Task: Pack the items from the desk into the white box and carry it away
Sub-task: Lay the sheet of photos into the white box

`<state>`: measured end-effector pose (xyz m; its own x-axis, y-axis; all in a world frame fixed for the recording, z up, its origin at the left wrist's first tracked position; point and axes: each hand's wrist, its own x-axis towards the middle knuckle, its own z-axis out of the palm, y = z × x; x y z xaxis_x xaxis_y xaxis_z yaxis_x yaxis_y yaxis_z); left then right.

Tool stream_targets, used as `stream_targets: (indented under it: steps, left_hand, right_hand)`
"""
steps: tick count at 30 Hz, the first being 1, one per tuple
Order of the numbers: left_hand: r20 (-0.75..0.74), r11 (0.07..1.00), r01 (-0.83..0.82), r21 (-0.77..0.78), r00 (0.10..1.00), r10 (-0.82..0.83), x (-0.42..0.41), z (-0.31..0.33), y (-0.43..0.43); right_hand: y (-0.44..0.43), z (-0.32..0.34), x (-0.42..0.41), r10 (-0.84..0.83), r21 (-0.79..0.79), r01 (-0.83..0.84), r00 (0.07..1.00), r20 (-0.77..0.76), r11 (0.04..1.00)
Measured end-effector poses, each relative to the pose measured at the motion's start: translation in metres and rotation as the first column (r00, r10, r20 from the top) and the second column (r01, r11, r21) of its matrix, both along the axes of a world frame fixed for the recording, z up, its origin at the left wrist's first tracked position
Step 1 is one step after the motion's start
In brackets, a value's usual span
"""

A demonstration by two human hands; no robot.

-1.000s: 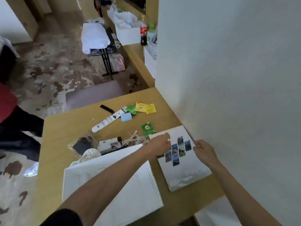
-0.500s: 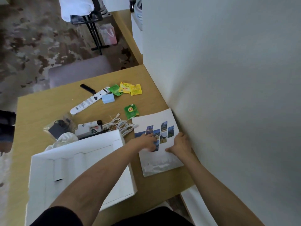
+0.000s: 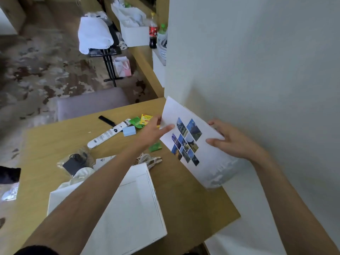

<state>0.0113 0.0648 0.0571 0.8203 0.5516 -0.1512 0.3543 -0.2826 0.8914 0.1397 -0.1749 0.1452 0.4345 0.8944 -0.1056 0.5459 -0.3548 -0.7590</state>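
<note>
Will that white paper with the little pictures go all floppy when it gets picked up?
Probably a bit floppy: the white paper looks thin, and the left hand and right hand hold it at opposite edges. Its lower end seems to curl. It is likely light, since a simple pinch holds it clear of the desk.

Box [image 3: 139,208] sits on the desk [image 3: 46,144], cables [image 3: 149,159] behind it (booklet [image 3: 211,159] to their right)

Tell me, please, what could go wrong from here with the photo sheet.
The photo sheet, pinched at its edges by the left hand and right hand, may bend or slip. Its far corner sits near the wall and could catch. The left forearm crosses the white box and might nudge it.
</note>
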Motion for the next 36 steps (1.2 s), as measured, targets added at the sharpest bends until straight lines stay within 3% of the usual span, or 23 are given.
stream_targets:
  steps: [4, 8, 11, 15, 19, 23, 28, 33, 36]
  left_hand:
    - [0.097, 0.998, -0.021, -0.053, 0.995, 0.026, -0.061, 0.061, 0.036]
    - [0.009, 0.982, -0.162, -0.096, 0.987, 0.163, -0.151, 0.086, 0.062]
    - [-0.024, 0.969, -0.228, -0.1, 0.974, 0.226, -0.225, 0.08, 0.063]
    - [-0.098, 0.896, -0.444, -0.027, 0.893, 0.44, -0.294, 0.035, 0.039]
    - [-0.319, 0.852, -0.485, 0.196, 0.79, 0.523, -0.326, -0.021, 0.002]
    - [-0.368, 0.831, -0.527, 0.178, 0.748, 0.553, -0.335, -0.043, -0.017]
    - [-0.453, 0.859, -0.465, 0.214, 0.732, 0.509, -0.34, -0.041, -0.016]
    - [-0.606, 0.922, -0.322, 0.215, 0.697, 0.384, -0.333, -0.046, -0.019]
    - [-0.698, 0.93, -0.175, 0.322, 0.62, 0.358, -0.327, -0.054, -0.022]
  right_hand:
    - [0.023, 0.055, -0.017, 0.131, 0.105, -0.117, 0.981, -0.141, 0.988]
    - [0.078, 0.067, -0.041, 0.316, 0.146, -0.281, 0.883, -0.349, 0.948]
    - [0.128, 0.052, -0.062, 0.408, 0.092, -0.412, 0.797, -0.445, 0.906]
    - [0.188, 0.004, -0.115, 0.536, -0.14, -0.576, 0.808, -0.245, 0.805]
    - [0.208, -0.05, -0.167, 0.691, -0.388, -0.587, 0.685, 0.231, 0.711]
    - [0.204, -0.072, -0.188, 0.694, -0.432, -0.551, 0.641, 0.328, 0.714]
    - [0.2, -0.069, -0.191, 0.679, -0.423, -0.532, 0.607, 0.412, 0.733]
    - [0.181, -0.087, -0.19, 0.705, -0.49, -0.523, 0.623, 0.338, 0.697]
    - [0.171, -0.107, -0.193, 0.719, -0.519, -0.519, 0.611, 0.33, 0.679]
